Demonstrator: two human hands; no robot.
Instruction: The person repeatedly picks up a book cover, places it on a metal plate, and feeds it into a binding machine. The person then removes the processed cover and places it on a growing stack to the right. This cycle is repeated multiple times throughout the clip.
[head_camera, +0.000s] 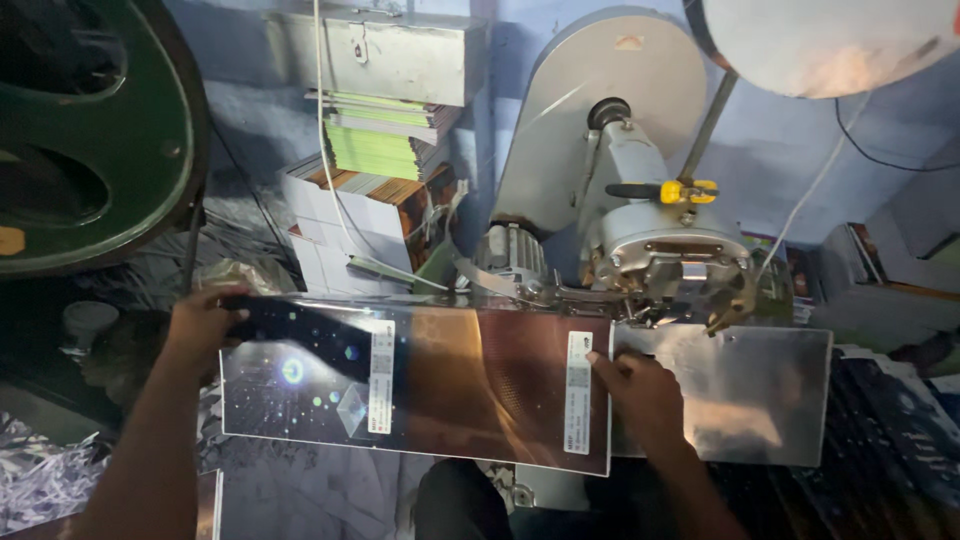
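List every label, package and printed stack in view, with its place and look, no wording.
Left label: narrow white strip, upright, mid-left on the glossy sheet.
Right label: same white strip, beside the right hand.
Left hand: grips the sheet's left edge.
Printed stack: behind, green and white edges.
White boxes: beneath that stack.

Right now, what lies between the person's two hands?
In the head view, the glossy printed sheet spans the gap between the left hand at its left edge and the right hand near its right edge.
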